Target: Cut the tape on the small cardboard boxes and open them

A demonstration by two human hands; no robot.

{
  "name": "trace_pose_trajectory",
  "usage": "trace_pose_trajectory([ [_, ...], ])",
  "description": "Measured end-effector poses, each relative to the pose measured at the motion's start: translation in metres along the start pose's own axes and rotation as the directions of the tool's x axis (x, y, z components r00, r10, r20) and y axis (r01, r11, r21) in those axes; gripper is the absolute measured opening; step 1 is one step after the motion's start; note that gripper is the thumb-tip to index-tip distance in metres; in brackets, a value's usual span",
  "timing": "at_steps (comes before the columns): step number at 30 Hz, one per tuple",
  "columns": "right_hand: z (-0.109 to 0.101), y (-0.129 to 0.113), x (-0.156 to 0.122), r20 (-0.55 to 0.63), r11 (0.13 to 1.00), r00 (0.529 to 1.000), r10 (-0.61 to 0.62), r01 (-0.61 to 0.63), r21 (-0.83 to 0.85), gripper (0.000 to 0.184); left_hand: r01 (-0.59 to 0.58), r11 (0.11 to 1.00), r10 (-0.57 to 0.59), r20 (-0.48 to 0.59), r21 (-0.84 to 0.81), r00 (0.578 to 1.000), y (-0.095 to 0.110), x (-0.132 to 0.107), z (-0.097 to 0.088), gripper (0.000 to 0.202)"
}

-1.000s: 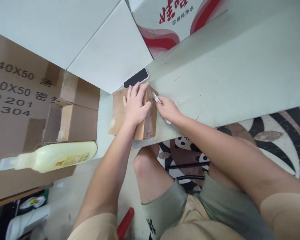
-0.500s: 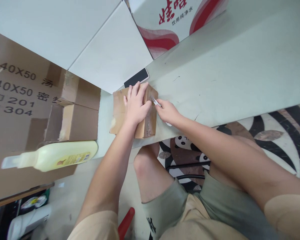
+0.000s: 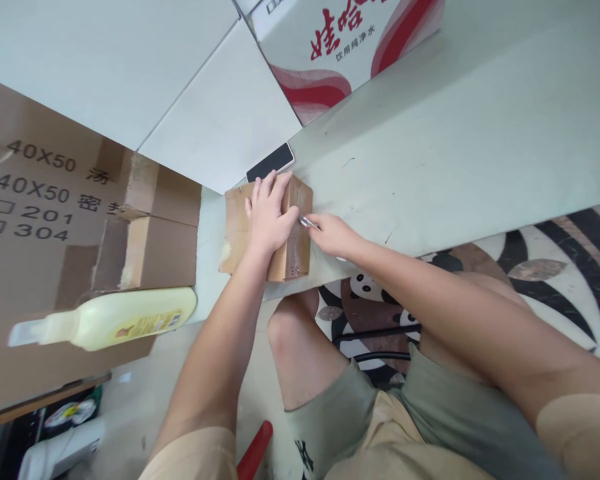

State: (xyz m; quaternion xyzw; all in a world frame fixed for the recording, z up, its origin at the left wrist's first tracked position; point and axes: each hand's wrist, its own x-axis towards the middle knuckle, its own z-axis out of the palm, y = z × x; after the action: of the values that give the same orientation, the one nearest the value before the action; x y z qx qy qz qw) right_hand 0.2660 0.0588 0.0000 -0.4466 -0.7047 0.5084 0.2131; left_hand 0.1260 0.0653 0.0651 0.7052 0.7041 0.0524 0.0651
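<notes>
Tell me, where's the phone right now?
In the head view, the phone lies on the pale table, left of centre, just beyond the small cardboard box under the left hand, below the red-and-white carton.

I see a small brown cardboard box [image 3: 235,227] lying flat near the front edge of the counter [image 3: 430,153], its taped side facing right. My left hand [image 3: 270,217] lies spread on its top. A slim silvery blade [image 3: 307,222], pinched in my right hand [image 3: 333,235], touches that side's upper edge.
</notes>
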Motion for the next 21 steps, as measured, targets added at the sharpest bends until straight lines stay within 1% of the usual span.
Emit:
trace_pose_trajectory([
  [3, 0.002, -0.004, -0.004, 0.026, 1.000, 1.000, -0.004, 0.005, -0.031, 0.027, 0.001, 1.000, -0.001, 0.005, 0.003, 1.000, 0.001, 0.000, -0.001, 0.075],
  [9, 0.002, -0.005, -0.003, 0.040, 0.997, 0.998, 0.042, -0.040, -0.065, 0.028, 0.002, 1.000, -0.002, 0.003, -0.003, 1.000, 0.000, 0.000, -0.001, 0.075],
  [15, 0.001, -0.002, -0.005, 0.062, 0.998, 0.997, 0.047, -0.044, -0.051, 0.028, -0.004, 1.000, 0.004, -0.013, -0.012, 1.000, 0.000, -0.001, -0.001, 0.074],
  [21, 0.005, -0.006, -0.017, 0.164, 0.999, 0.986, 0.038, -0.031, -0.045, 0.029, -0.002, 1.000, 0.001, -0.019, -0.022, 1.000, -0.001, 0.000, 0.000, 0.073],
])
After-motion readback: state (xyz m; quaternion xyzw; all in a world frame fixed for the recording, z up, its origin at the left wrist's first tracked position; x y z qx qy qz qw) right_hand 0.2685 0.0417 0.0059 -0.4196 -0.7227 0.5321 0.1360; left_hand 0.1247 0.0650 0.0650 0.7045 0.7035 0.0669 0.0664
